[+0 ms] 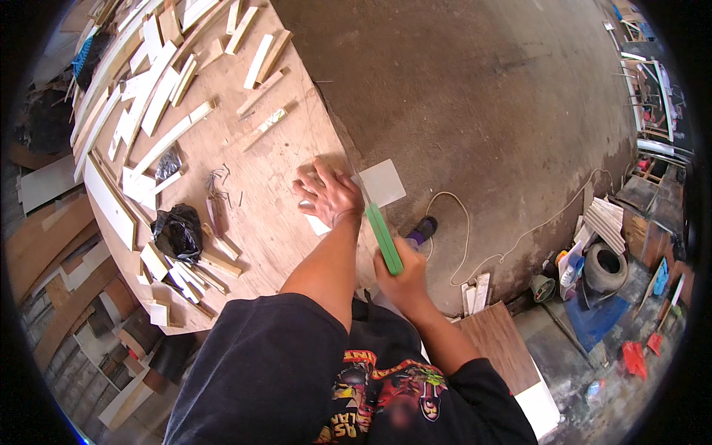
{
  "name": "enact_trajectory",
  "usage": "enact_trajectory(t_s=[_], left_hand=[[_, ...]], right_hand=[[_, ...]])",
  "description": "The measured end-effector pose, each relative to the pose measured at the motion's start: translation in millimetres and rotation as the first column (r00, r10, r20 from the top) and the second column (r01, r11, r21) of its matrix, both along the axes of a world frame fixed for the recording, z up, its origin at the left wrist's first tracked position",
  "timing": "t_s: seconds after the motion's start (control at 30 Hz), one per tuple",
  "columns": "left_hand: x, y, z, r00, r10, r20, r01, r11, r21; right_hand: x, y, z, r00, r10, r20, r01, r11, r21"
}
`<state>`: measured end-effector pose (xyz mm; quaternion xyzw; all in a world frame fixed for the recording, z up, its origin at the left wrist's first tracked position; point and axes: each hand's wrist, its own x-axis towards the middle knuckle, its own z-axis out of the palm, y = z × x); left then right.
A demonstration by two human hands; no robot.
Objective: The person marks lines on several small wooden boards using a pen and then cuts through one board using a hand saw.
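My left hand (330,194) lies flat near the right edge of a plywood tabletop (274,163), fingers spread, pressing on a pale board. One end of this white board (383,183) juts past the table edge over the floor; another white part (317,225) shows below my palm. My right hand (401,278) is closed around the green handle (384,239) of what looks like a handsaw. It points forward toward the board, just right of my left wrist. Its blade is seen nearly edge-on, so where it meets the board is unclear.
Many wood offcuts (159,96) cover the table's far left. A black plastic bag (178,232), loose nails (217,178) and a dark-handled tool (216,216) lie nearer. A cord (467,222) crosses the concrete floor by my foot (423,230). A tyre (604,265) stands at right.
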<state>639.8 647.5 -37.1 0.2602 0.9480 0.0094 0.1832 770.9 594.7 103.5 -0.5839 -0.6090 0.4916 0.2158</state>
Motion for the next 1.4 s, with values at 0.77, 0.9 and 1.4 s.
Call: enact_trajectory(t_s=[0.77,0.9,1.4], left_hand=[[1,-1,4,1.000,-0.006,0.001,0.006,1.000,0.002],[1,0,5,1.000,0.002,0.013,-0.002,1.000,0.004],[1,-3,-2,0.999,-0.017,-0.035,0.018,0.999,0.039]], right_hand=[[18,-22,11,0.999,-0.036,-0.009,0.036,0.999,-0.016],[-3,1,-7,0.999,-0.030,0.011,0.030,0.999,0.014],[14,-21,14,1.000,-0.022,-0.015,0.022,1.000,0.017]])
